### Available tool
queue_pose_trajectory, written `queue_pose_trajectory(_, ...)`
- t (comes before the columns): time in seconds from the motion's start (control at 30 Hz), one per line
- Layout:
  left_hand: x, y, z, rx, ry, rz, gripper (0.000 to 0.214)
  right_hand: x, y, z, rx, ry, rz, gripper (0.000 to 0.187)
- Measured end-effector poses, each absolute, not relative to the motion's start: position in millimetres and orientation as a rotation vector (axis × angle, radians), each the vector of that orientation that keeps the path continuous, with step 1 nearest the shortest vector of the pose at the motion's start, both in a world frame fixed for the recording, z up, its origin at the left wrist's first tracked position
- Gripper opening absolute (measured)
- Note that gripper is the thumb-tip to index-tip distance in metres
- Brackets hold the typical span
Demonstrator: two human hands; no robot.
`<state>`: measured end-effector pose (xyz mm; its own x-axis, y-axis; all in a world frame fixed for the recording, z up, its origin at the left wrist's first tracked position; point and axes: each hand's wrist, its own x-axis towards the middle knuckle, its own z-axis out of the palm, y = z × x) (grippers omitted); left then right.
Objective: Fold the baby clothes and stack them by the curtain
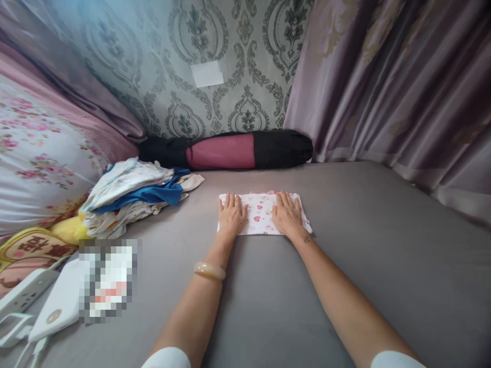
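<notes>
A folded white cloth with pink and red hearts [259, 217] lies flat on the grey sheet in front of me, roughly a rectangle. My left hand [231, 213] rests palm down on its left end, fingers stretched out toward the wall. On the right end, my right hand [285, 212] lies flat too, its fingers pointing away from me. The patterned middle of the cloth shows between the hands. Whether the cloth is a garment I cannot tell.
A rumpled pile of clothes [134, 189] lies to the left, beside a floral pillow [46, 158]. Nearer are a power strip [28, 291], a white device [65, 294] with cables, and a blurred-out item [113, 281]. A black and dark-pink roll [222, 152] lies along the wall; curtains [356, 76] hang right.
</notes>
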<state>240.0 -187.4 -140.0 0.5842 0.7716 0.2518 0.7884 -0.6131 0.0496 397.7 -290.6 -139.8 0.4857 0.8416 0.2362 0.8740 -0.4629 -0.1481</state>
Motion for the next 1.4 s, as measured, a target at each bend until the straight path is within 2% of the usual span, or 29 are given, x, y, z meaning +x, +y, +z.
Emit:
queue_pose_trajectory(0.23, 234, -183, -142, -2.797, -1.450, -0.253, 0.062, 404, -292, -147, -2.525, -1.445, -0.174, 0.058)
queue_pose_trajectory(0.63, 223, -177, -137, -2.730, -1.517, -0.333, 0.061, 416, -301, -140, -2.550, -1.338, -0.240, 0.055)
queue_pose_trajectory(0.83, 219, -169, -144, -2.826, -1.589, -0.207, 0.065, 423, -307, -142, -2.630, -1.282, -0.142, 0.058)
queue_pose_trajectory(1.1, 218, -170, -144, -2.830, -1.602, -0.259, 0.065, 425, -305, -142, -2.623, -1.287, -0.124, 0.058)
queue_pose_trajectory(1.27, 223, -176, -139, -2.702, -1.526, -0.408, 0.064, 421, -301, -139, -2.538, -1.305, -0.278, 0.056)
queue_pose_trajectory(1.4, 227, -181, -138, -2.739, -1.501, -0.315, 0.062, 416, -300, -143, -2.536, -1.308, -0.317, 0.055)
